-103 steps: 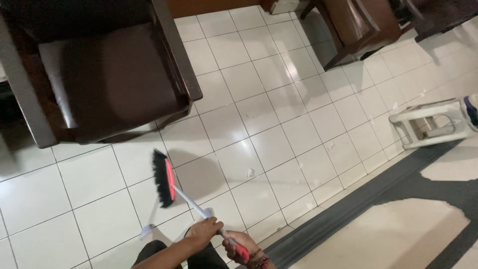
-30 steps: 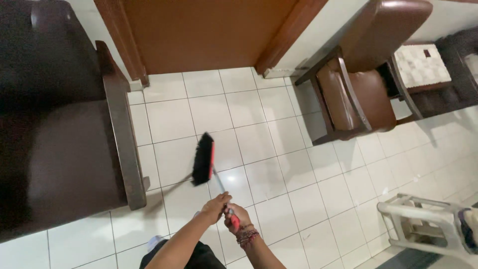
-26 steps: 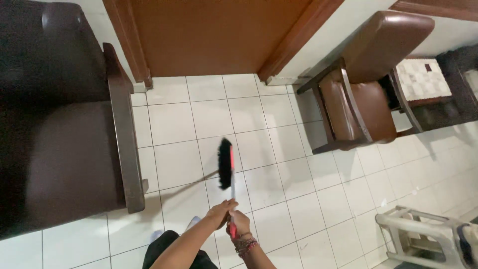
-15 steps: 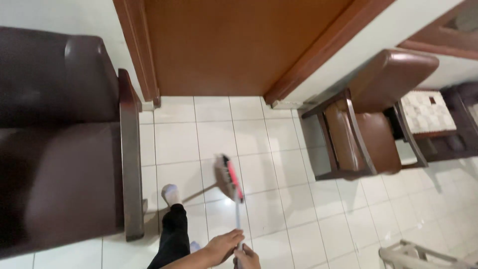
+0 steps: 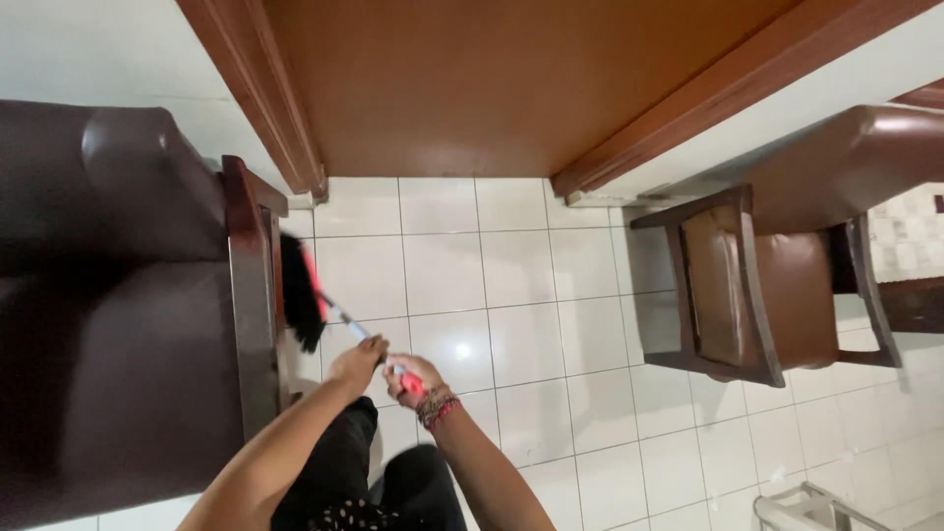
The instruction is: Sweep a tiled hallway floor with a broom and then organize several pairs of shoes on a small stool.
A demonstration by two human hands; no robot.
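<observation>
Below the head camera, both forearms reach forward and slightly left over the white square-tiled floor [image 5: 511, 265], meeting on one tool. The left hand [image 5: 356, 362] sits higher up the thin silver metal handle [image 5: 344, 317] of a broom, its fingers curled round the shaft with the knuckles upward and the wrist nearly straight along the forearm. The right hand [image 5: 411, 377] is just behind it, touching or almost touching the left, and is wrapped in a fist round the red plastic grip [image 5: 409, 383] at the handle's end; a band of dark and red beaded bracelets [image 5: 437, 407] circles its wrist. That forearm comes up from the lower middle of the view, bent inward at the wrist.

The broom slants from the hands up to the left. Its head, black bristles on a red plastic back [image 5: 301, 293], stands on edge right against the wooden side rail of a dark brown leather armchair [image 5: 118, 324] that fills the left of the view. The person's black trousers [image 5: 344, 472] show beneath the arms. Farther off, a brown wooden door [image 5: 511, 88] in its frame lies at the top, and a second brown cushioned wooden armchair [image 5: 767, 285] stands to the right, well apart from the broom.
</observation>
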